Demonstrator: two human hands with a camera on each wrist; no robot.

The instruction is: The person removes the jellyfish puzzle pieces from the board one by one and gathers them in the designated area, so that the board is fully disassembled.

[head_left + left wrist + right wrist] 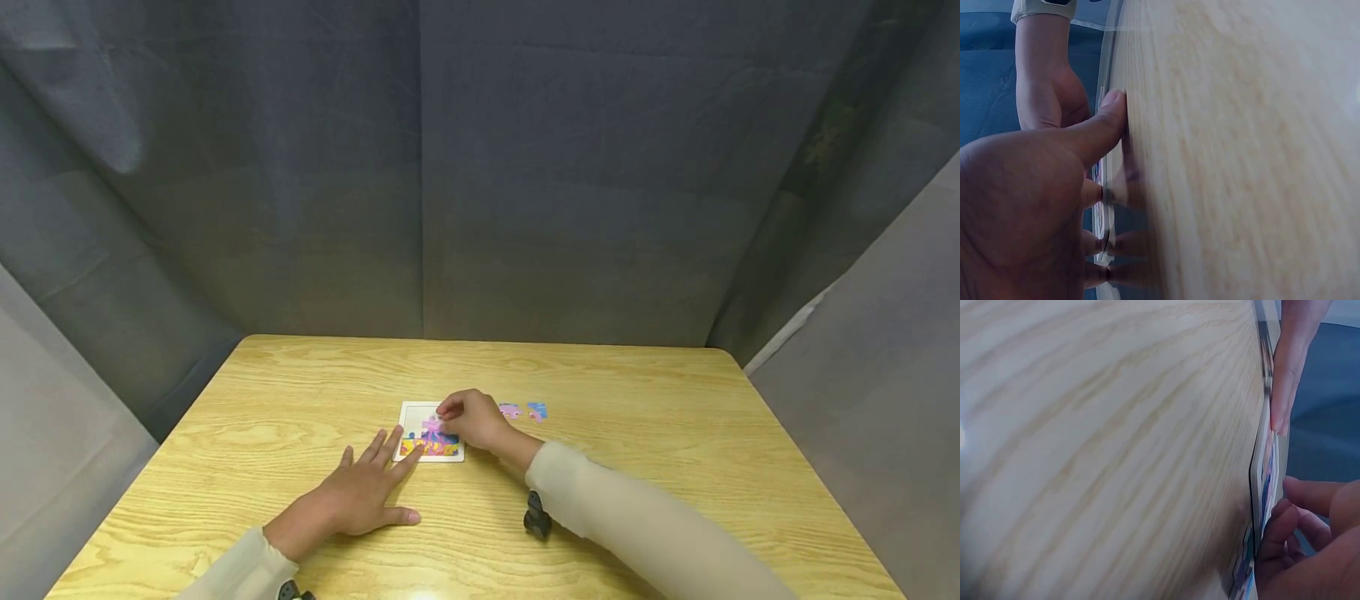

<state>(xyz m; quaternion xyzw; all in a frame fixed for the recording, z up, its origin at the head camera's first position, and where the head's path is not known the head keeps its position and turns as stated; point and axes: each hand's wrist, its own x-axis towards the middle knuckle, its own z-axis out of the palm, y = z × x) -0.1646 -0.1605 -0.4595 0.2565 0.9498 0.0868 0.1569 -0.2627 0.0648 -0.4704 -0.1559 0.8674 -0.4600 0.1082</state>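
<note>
A small jigsaw puzzle board (429, 458) with a white frame lies on the table, its lower part filled with yellow, pink and blue picture pieces. My left hand (358, 493) is spread flat, its fingertips resting on the board's left and near edge. Over the right part of the board, my right hand (478, 421) has thumb and fingers bent together, pinching a small pink puzzle piece (433, 422) at the picture's middle; the fingers partly hide it. In the right wrist view, the right fingertips (1283, 508) are low beside the board (1258, 469).
Right of the board lie two loose puzzle pieces, a pink one (511, 411) and a blue and pink one (537, 411). The wooden table (637, 400) ends at a dark grey curtain (570, 208) behind, with lighter panels at both sides.
</note>
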